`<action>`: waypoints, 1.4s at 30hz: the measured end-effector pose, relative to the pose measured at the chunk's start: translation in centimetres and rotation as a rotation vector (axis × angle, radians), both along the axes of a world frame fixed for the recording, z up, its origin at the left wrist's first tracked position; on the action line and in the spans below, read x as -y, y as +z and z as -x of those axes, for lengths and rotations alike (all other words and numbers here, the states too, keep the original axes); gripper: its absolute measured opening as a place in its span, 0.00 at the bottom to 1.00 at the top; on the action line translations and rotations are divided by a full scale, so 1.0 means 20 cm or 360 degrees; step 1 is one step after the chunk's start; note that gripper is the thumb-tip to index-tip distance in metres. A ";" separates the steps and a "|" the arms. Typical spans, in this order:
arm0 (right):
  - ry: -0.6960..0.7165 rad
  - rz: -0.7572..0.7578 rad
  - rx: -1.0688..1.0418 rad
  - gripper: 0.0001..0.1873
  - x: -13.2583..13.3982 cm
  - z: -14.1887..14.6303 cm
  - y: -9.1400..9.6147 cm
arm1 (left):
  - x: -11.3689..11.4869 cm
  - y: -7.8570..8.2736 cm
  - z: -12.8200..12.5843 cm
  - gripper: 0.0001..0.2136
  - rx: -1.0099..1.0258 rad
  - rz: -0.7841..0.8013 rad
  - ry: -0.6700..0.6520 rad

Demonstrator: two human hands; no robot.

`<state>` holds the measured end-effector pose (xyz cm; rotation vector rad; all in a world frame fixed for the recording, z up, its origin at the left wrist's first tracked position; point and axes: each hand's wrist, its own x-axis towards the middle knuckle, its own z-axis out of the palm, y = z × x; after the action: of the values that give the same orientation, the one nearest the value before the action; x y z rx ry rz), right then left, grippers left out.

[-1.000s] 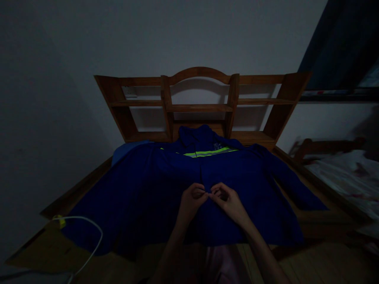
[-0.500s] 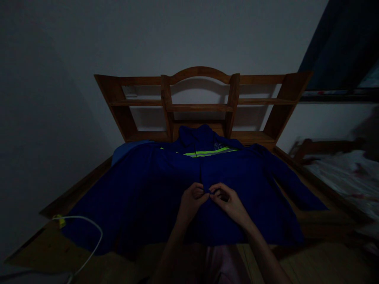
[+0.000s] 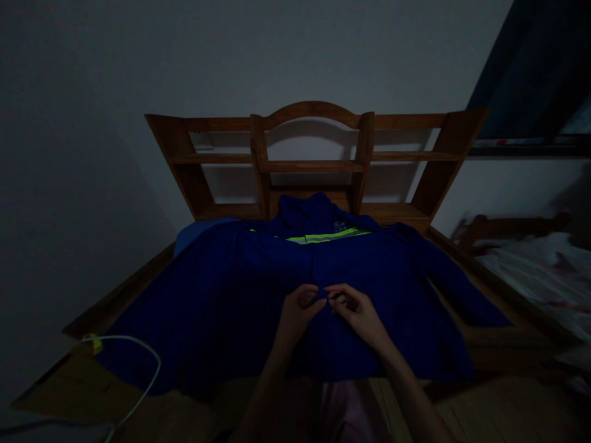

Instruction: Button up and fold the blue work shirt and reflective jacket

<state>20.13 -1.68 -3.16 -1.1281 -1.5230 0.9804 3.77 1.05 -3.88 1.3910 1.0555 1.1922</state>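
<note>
A dark blue work jacket [image 3: 360, 264] with a yellow-green and silver reflective band [image 3: 323, 238] lies spread on a wooden desk, collar toward the back and sleeves out to both sides. At the middle of its front opening, my left hand [image 3: 300, 311] pinches the cloth edge between thumb and fingers. My right hand [image 3: 355, 311] is just beside it, fingers curled and fingertips pinched on the same front edge. Any button or fastener between the fingertips is too dark and small to make out.
A wooden shelf unit [image 3: 314, 167] stands behind the jacket against the wall. A white cable [image 3: 154, 363] with a yellow tag [image 3: 96, 344] curves at the lower left. Blue cloth [image 3: 203, 232] lies under the left shoulder. Whitish plastic sheeting [image 3: 540, 271] is at the right.
My right fingertips have shifted very slightly at the front edge. Both hands stay at the same spot, and the jacket lies as before.
</note>
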 end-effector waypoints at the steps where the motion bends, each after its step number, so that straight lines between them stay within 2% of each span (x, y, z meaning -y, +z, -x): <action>1: 0.0002 0.0004 -0.0001 0.14 0.00 0.00 0.00 | 0.00 0.00 0.00 0.13 -0.0002 -0.0002 0.0017; 11: 0.0013 -0.0076 0.0050 0.14 -0.01 -0.02 -0.03 | 0.00 -0.02 0.00 0.09 -0.0020 -0.0085 -0.0017; 24: 0.0034 -0.0109 0.0072 0.16 -0.01 -0.01 -0.02 | 0.00 -0.01 0.00 0.11 -0.0098 -0.0031 0.0033; 32: 0.0049 -0.0019 0.0012 0.13 0.00 0.00 -0.01 | 0.00 -0.03 0.00 0.07 -0.0302 -0.0174 -0.0001; 38: 0.0013 -0.0017 -0.0049 0.14 -0.01 0.01 -0.01 | 0.01 -0.02 0.00 0.10 -0.0274 -0.0247 0.0019; 42: -0.0106 -0.0088 -0.0063 0.14 0.00 0.00 0.01 | 0.03 0.01 0.00 0.14 -0.0129 -0.0070 -0.0028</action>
<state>20.06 -1.64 -2.95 -1.1071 -1.4630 0.9051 3.69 0.46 -3.66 1.4906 1.0765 1.1611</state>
